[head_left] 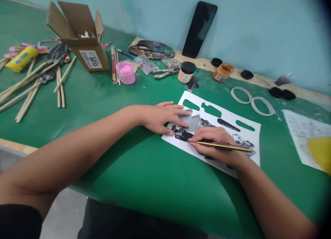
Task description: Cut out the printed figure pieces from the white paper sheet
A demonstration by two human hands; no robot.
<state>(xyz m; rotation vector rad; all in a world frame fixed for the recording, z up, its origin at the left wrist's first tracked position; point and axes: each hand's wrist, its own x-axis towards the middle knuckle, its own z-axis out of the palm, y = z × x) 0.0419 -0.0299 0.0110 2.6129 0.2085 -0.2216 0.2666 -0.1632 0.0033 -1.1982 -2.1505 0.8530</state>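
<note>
A white sheet (226, 116) printed with black patterned shapes lies on the green table, with several cut-out openings showing green through it. My left hand (161, 118) rests flat over the sheet's left part, fingers spread, beside a small grey piece (191, 122). A black printed figure (181, 134) shows just below those fingers. My right hand (216, 142) pinches a slim, pen-like tool (227, 146) with a golden-brown shaft. Its working tip is at the black figure's right end, too small and covered to make out.
Behind the sheet stand a black-lidded jar (186, 72), an open orange jar (223, 72), metal pliers (165, 72) and a pink pot (125, 73). An open cardboard box (89, 56) and wooden sticks (28, 84) are leftward. White rings (262, 106) lie right; a phone (200, 29) leans on the wall.
</note>
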